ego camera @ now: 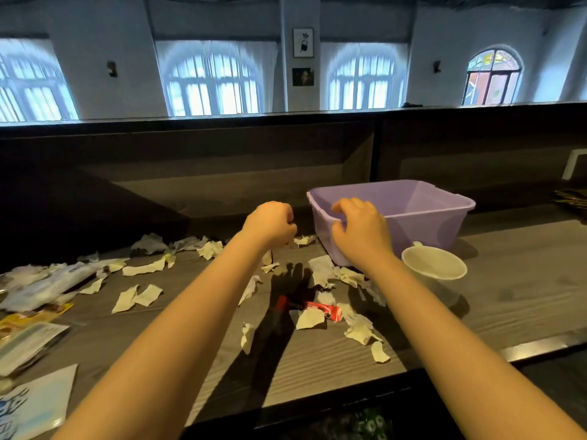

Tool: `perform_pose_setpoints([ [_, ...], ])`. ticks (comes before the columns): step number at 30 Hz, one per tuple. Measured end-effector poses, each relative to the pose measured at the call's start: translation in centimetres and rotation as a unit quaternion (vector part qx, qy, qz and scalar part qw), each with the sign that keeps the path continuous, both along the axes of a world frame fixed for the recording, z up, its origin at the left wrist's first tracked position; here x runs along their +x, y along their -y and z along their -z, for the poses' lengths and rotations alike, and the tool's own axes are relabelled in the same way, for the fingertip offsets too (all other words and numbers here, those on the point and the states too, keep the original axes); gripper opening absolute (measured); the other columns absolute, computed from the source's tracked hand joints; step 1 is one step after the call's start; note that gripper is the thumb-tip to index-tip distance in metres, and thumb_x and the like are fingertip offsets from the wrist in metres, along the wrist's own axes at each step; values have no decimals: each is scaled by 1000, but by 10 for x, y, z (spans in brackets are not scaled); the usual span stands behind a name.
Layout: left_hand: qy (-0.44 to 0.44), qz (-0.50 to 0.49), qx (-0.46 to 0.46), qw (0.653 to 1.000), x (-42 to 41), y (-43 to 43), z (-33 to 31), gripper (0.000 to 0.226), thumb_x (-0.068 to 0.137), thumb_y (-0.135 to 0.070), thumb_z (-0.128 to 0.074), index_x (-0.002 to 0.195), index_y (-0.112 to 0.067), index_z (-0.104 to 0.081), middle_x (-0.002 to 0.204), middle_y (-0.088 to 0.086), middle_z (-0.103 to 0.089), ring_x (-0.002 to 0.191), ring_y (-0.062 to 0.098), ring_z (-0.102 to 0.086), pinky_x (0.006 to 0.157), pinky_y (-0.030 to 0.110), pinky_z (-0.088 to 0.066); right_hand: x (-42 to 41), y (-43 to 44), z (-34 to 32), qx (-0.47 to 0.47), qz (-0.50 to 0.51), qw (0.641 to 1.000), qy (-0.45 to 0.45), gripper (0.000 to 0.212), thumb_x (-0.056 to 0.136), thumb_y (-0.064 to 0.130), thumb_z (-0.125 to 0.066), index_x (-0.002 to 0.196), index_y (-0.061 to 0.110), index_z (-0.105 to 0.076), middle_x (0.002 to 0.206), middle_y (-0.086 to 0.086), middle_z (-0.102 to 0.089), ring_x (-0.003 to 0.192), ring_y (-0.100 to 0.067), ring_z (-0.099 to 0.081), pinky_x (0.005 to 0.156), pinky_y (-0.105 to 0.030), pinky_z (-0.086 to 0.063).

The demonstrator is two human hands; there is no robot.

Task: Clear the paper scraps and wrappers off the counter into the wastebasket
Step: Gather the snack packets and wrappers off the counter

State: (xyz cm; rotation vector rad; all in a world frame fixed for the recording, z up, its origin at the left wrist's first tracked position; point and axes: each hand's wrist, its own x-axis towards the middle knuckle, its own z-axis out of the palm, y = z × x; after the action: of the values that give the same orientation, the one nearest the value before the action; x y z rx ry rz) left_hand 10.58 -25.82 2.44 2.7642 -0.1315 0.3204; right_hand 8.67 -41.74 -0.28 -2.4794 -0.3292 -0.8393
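Note:
A translucent purple plastic bin point(425, 230) stands on the grey wood counter point(508, 281), right of centre. My right hand point(360, 231) grips the bin's near left corner, fingers curled over the rim. My left hand point(270, 222) hovers just left of the bin, curled into a fist with nothing visible in it. Several torn white paper scraps point(139, 295) lie scattered over the counter beneath both arms. A red wrapper point(327, 310) lies among them near the middle. Plastic wrappers and packets point(47, 285) are piled at the left edge.
A white paper cup point(433, 266) stands just in front of the bin's right half. A raised dark wooden ledge point(286, 154) runs behind the counter. Printed packets point(35, 404) lie at the near left corner. The counter's front edge point(317, 389) is close to my body.

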Motion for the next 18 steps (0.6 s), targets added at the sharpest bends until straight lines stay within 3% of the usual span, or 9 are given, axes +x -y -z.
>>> perform_pose_setpoints([
  [3,-19,-12,25,999,-18,-28,10,31,92,-25,-55,121,-16,-56,119,5,-60,108,19,-57,88,31,-48,-17,-20,13,-11,-32,999,-35,26,93,20,-52,117,18,-59,120,-1,-61,110,-18,-53,91,-34,-47],
  [6,-44,-25,36,998,-38,-54,23,32,92,-26,-55,122,-15,-56,119,5,-60,109,19,-57,89,31,-47,-29,-36,24,-84,-57,989,-106,29,92,24,-52,120,19,-58,122,-2,-60,112,-21,-53,92,-36,-46],
  [12,-98,-53,20,994,-73,-94,51,33,91,-23,-54,122,-12,-57,121,8,-59,108,21,-57,85,29,-45,-37,-60,41,-274,-54,921,-273,42,88,49,-54,112,16,-63,111,-5,-62,103,-22,-55,87,-36,-47],
  [18,-102,-64,-43,992,-74,-108,64,30,92,-18,-53,120,-10,-59,121,9,-60,110,23,-55,86,29,-44,-34,-82,51,-247,-20,921,-301,29,91,34,-54,109,12,-60,109,-8,-62,103,-25,-56,87,-37,-46],
])
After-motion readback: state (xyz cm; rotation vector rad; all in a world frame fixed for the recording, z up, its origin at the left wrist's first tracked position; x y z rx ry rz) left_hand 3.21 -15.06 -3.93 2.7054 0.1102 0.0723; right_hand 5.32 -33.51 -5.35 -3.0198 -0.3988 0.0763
